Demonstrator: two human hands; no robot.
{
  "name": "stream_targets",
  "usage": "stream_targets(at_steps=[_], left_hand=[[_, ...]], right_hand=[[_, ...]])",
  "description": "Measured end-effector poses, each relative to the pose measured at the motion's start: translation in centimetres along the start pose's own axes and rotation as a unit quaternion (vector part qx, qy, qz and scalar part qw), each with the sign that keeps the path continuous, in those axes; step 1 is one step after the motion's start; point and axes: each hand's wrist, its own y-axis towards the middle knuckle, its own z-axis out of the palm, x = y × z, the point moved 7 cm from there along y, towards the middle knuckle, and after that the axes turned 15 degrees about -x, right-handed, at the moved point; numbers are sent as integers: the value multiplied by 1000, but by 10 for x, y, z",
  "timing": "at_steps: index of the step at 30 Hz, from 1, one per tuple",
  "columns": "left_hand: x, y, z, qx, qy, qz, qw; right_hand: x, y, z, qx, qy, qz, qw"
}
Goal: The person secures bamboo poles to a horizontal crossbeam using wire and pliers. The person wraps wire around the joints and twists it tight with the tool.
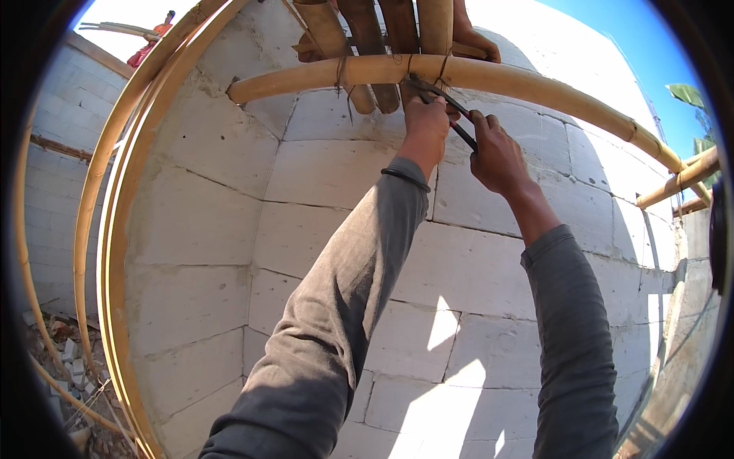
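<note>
White block wall (489, 260) fills the background, sunlit in patches. Nearest are two grey sleeves (329, 314) reaching up toward the top of the view. Both bare hands are closed on dark pliers: the left hand (427, 126) is curled tightly close to the head, its palm hidden, and the right hand (498, 153) grips farther down the handles. The pliers (464, 135) slant from lower right to upper left, with their head just under a bamboo pole (527, 78), beside a dark tie (442, 70). That pole lies above the hands, its long axis running across from left to right, so the pliers cross its line at a slant; the left hand is nearer to it. Four canes (401, 30) meet the pole crosswise, over or behind it; which, the angle leaves unclear. Past them shows part of another person's limb (475, 44), hand or foot uncertain. Farther off are a figure in red (162, 29) at upper left and leaves (686, 95) at right.
</note>
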Motion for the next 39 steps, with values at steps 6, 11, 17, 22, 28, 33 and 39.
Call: stream_targets(at_steps=[6,11,17,22,28,33,39], left_hand=[[-39,2,-42,41,248,105,962],[-66,10,-44,127,354,63,924],[-50,7,-41,118,273,-53,953],[-42,12,-35,86,216,-54,971],[-35,32,-39,104,196,-88,971],[-30,6,-22,49,145,-102,983],[-20,6,-22,-1,152,-27,988]], right_hand=[[62,-50,69,133,544,396,727],[119,-42,68,111,861,402,291],[110,-41,56,134,869,384,283],[95,-37,25,167,749,402,499],[126,-23,-42,44,124,208,969],[112,-17,-11,58,-104,181,976],[78,-18,8,8,-189,149,971]])
